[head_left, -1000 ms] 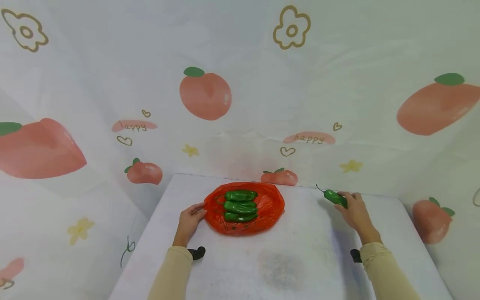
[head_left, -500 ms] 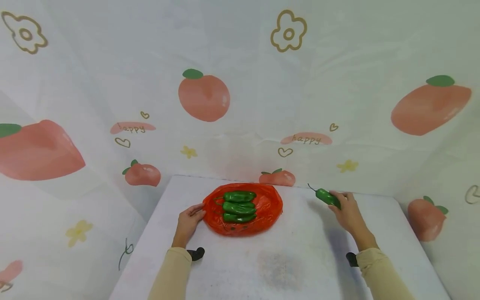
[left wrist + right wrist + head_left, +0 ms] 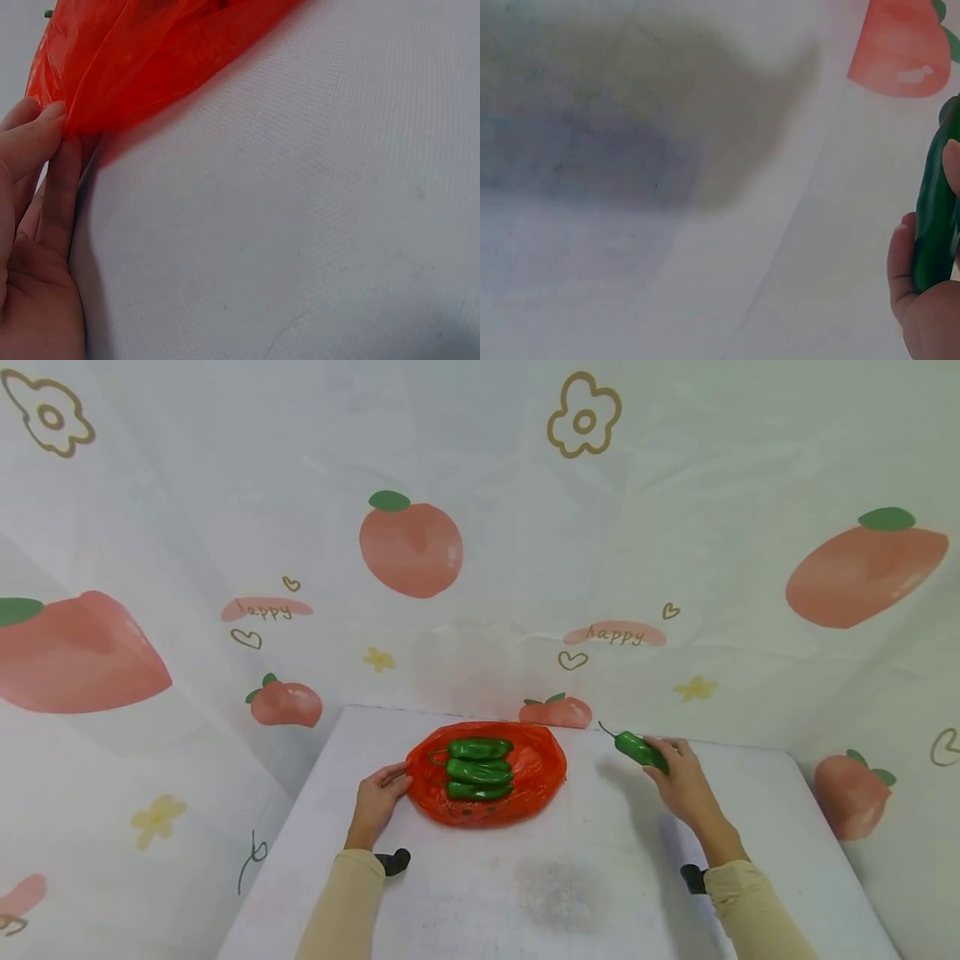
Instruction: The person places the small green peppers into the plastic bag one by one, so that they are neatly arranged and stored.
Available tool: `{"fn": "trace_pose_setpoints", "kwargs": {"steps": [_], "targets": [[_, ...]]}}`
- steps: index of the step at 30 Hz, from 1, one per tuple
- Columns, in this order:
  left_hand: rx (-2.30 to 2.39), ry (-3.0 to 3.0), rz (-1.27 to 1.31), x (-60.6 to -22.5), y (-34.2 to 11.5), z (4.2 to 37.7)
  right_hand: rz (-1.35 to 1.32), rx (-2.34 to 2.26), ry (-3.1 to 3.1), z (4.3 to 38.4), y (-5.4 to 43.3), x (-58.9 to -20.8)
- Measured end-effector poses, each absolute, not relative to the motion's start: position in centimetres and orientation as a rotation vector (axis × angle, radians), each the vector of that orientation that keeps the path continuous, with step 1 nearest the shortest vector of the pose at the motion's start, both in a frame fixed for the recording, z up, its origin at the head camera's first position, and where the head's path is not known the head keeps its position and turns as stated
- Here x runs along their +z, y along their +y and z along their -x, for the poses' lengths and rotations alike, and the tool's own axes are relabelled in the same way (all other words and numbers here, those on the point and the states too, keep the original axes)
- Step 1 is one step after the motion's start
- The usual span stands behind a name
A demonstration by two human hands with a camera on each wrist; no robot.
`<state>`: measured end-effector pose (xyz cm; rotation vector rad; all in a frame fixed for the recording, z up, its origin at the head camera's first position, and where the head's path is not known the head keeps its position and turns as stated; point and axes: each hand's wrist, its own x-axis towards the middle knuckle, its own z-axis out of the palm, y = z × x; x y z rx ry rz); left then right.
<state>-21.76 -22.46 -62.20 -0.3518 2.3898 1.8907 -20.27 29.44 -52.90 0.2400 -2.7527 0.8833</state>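
A red plastic bag (image 3: 536, 768) lies spread on the table, with several green peppers (image 3: 480, 772) in a stack of rows on it. My left hand (image 3: 378, 802) pinches the bag's left edge between thumb and fingers; in the left wrist view the thin red film (image 3: 150, 67) is caught at the fingertips. Off to the right of the bag, my right hand (image 3: 686, 783) holds one more green pepper (image 3: 637, 748) above the table, its thin stem pointing up and left. The right wrist view shows that pepper (image 3: 934, 217) upright between thumb and fingers, partly cut off by the frame.
The white table (image 3: 450, 893) has a greyish smudge (image 3: 562, 893) near its middle. A white curtain (image 3: 495, 527) printed with fruit, hearts and flowers stands behind the table and along its sides. A dark wrist mount (image 3: 693, 878) sits under each forearm.
My right hand has carried the green pepper a short way left, toward the red bag. The left hand keeps its place at the bag's edge, and the stacked peppers lie still.
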Motion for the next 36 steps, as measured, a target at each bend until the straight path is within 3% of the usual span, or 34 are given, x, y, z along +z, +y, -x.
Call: {"fn": "trace_pose_setpoints", "kwargs": {"steps": [36], "targets": [[1.896,2.36,0.357,-62.0,-22.3,21.9,-0.171,0.927,-2.824,20.2,23.7,-52.7]]}}
